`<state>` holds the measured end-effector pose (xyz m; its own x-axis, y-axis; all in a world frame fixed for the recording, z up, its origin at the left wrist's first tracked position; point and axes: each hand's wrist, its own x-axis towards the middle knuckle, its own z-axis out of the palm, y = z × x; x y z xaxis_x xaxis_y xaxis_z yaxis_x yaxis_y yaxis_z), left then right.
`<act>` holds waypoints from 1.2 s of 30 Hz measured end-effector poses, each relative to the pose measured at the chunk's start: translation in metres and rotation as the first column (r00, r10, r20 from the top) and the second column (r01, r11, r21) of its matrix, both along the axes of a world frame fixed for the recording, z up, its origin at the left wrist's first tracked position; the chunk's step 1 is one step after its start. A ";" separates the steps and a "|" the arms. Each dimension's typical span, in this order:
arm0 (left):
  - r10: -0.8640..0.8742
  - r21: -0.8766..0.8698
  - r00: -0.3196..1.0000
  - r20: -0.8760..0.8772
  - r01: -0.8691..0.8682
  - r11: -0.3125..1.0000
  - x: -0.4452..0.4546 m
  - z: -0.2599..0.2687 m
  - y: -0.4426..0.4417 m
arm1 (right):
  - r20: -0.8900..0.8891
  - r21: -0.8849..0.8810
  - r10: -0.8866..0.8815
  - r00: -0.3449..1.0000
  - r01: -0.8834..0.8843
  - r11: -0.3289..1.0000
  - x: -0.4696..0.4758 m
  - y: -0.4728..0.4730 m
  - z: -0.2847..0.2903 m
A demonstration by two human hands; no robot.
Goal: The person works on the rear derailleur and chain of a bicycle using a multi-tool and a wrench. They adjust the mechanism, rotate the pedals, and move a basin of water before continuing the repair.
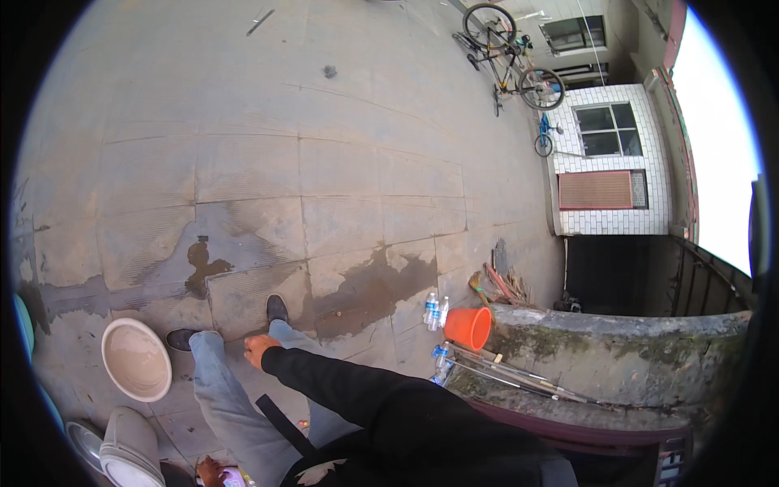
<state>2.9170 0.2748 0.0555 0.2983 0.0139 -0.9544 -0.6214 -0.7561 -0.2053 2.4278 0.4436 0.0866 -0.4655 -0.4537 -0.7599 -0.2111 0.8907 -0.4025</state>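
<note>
My right hand (261, 351), at the end of a black sleeve, hangs over my jeans between the knees. Its fingers are loosely bent and no object shows in it; the palm side is hidden. At the bottom edge my left hand (210, 472) is on a purple and white package (232, 477), partly cut off by the frame. A dark strap (283, 424) lies across my lap. To the left of my dark shoes (182, 339) stands a pale round basin (137, 359) with water in it. Below it is a light plastic bucket (126, 438).
Wet patches mark the concrete paving (255, 164). An orange bucket (468, 329), plastic bottles (434, 311), a broom (479, 287) and long poles (517, 372) are by a low mossy wall (608, 347) at right. Bicycles (511, 67) stand farther off. Teal containers show at the left edge.
</note>
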 end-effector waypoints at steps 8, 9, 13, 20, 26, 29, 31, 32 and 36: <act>-0.408 -0.229 0.901 -0.144 0.371 0.900 -0.167 0.014 -0.136 | -0.255 -0.038 -0.697 0.670 0.714 0.699 -0.054 0.229 0.090; -0.451 -0.269 0.871 -0.197 0.394 0.879 -0.195 0.009 -0.156 | -0.287 -0.020 -0.741 0.608 0.769 0.639 -0.036 0.265 0.094; -0.655 -0.510 0.709 -0.263 0.474 0.718 -0.346 0.044 -0.184 | -0.315 0.203 -0.830 0.459 0.887 0.414 0.080 0.368 0.094; -0.868 -0.652 0.397 -0.300 0.578 0.490 -0.531 0.160 -0.126 | 0.014 0.581 -0.895 0.446 0.725 0.370 0.283 0.380 0.091; -0.919 -0.617 0.258 -0.298 0.683 0.391 -0.600 0.191 -0.045 | 0.269 0.495 -0.963 -0.016 0.860 0.124 0.279 0.375 0.049; -0.925 -0.585 0.285 -0.253 0.716 0.381 -0.617 0.196 -0.034 | 0.183 0.367 -0.926 -0.331 0.897 -0.247 0.154 0.379 0.072; -0.921 -0.545 0.304 -0.243 0.743 0.389 -0.628 0.196 -0.023 | 0.277 0.248 -0.861 -0.426 0.898 -0.365 0.086 0.394 0.093; -0.921 -0.533 0.317 -0.228 0.751 0.390 -0.629 0.197 -0.022 | 0.267 0.165 -0.882 -0.388 0.920 -0.355 0.050 0.397 0.114; -0.917 -0.428 0.342 -0.207 0.811 0.399 -0.642 0.191 -0.019 | 0.256 0.023 -0.838 -0.482 0.870 -0.493 -0.046 0.396 0.151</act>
<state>2.2745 0.2559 0.2463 -0.3402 -0.2474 -0.9072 -0.9230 0.2726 0.2717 2.3819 0.8395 0.2375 -0.2517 0.4362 -0.8640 0.8335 -0.3560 -0.4225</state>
